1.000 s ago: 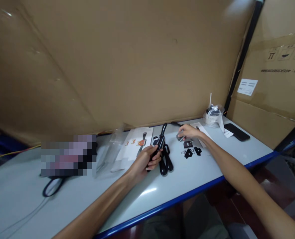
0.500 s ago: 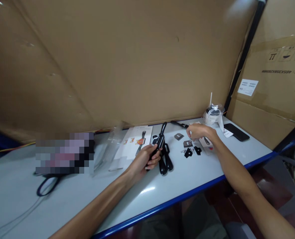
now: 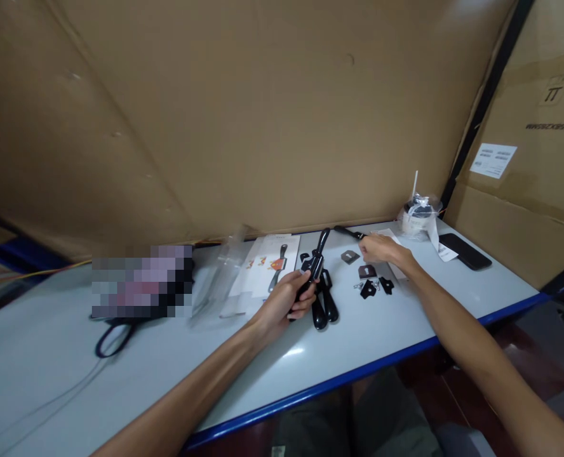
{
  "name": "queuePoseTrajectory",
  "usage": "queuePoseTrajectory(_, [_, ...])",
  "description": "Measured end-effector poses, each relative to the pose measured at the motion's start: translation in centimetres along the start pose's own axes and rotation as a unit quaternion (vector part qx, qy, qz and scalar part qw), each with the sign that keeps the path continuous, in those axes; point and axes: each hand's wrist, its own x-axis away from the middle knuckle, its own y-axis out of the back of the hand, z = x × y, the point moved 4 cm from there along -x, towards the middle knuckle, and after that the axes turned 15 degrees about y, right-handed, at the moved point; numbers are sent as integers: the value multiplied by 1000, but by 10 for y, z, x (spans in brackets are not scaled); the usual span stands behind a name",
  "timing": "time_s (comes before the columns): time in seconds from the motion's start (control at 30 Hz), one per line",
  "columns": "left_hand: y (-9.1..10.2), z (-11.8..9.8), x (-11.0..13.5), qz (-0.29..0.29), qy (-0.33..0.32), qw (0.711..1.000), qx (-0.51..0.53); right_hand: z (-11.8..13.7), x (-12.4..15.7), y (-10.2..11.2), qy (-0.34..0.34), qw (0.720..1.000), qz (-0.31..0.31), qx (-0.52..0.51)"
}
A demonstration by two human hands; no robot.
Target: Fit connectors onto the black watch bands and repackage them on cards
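The black two-handled tool (image 3: 321, 251) is above the middle of the table (image 3: 244, 393), gripped in the left hand (image 3: 294, 295), whose fingers are wrapped round its lower handle while the upper handle slants up and away, glossy and bare. Just beside and partly behind it lie more black tools (image 3: 319, 315), their rounded handle ends pointing towards the near edge. To the right, the right hand (image 3: 380, 249) is low over the table with its fingers curled, right at the end of a slim dark handle (image 3: 347, 232); whether it grips that handle I cannot tell. Near this hand are a grey metal plate (image 3: 350, 256) with a slot and, closer to the person, a darker plate (image 3: 366, 271). Two small black pieces (image 3: 368, 290) sit below the plates, with tiny silvery parts (image 3: 358, 287) beside them. A white card (image 3: 397, 271) shows partly under the right wrist. Left of the held tool lies white printed packaging (image 3: 258, 266) picturing a similar tool, then a clear plastic bag (image 3: 218, 279), then a pixelated item (image 3: 141, 282) with a black loop (image 3: 115, 341). At the far right stand a bagged cup (image 3: 416, 222) with a straw and, near it, a dark phone (image 3: 470, 252); brown cardboard (image 3: 263, 127) rises behind everything
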Motion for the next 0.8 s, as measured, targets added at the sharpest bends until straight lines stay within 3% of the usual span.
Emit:
queuePoseTrajectory(0.17, [0, 0, 1, -20, -10, 999, -24, -10, -9, 0, 34, 996, -70, -32])
queuePoseTrajectory(0.27, [-1, -1, 1, -31, -20, 999, -40, -9, -9, 7, 63, 977, -136, -149])
queuePoseTrajectory(0.33, [-1, -2, 1, -36, -22, 998, -47, -1, -7, 12, 82, 940, -156, -294])
queuePoseTrajectory(0.43, [-3, -1, 1, -32, -26, 998, -48, 21, -3, 17, 124, 841, -158, -502])
queuePoseTrajectory(0.53, [-5, 1, 1, -28, -24, 998, -50, 45, -2, 15, 132, 769, -141, -610])
queuePoseTrajectory(0.67, [-7, 3, 0, -24, -19, 998, -53, 67, -4, 5, 106, 736, -98, -662])
queuePoseTrajectory(0.8, [-7, 4, -1, -21, -14, 998, -62, 72, -4, 1, 96, 720, -84, -682])
